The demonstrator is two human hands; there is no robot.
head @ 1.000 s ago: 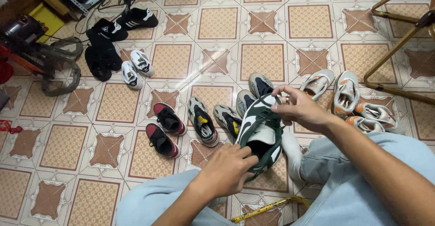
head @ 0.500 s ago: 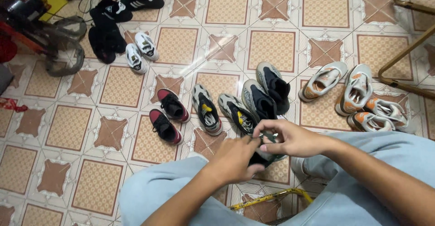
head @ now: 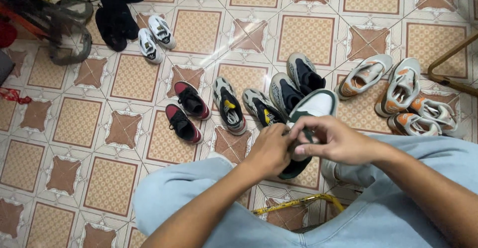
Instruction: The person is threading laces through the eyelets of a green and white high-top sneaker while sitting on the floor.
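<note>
Left hand (head: 271, 151) and right hand (head: 336, 141) meet over a green-and-white shoe (head: 311, 109), between the knees of the light blue trousers (head: 199, 203). Left hand: fingers curled in, tips pressed at the shoe's top; cannot tell exactly what they pinch. Right hand: fingers bent, thumb and forefinger closed on the lacing area of the same shoe. The shoe's white toe points away from the hands, its dark heel shows below them.

Just below the hands: a yellow rod (head: 298, 203) on the tiled floor (head: 74, 123).

Just beyond the left hand: dark blue pair (head: 294, 81), touching the held shoe. To that hand's left: grey-yellow pair (head: 244, 106), then red-black pair (head: 186, 111).

Beyond the right hand, to its right: orange-grey shoes (head: 403, 96), four in a cluster.

Far from the left hand, upper left: small white pair (head: 155, 36), black footwear (head: 117, 16), a wheeled frame (head: 59, 24).
</note>
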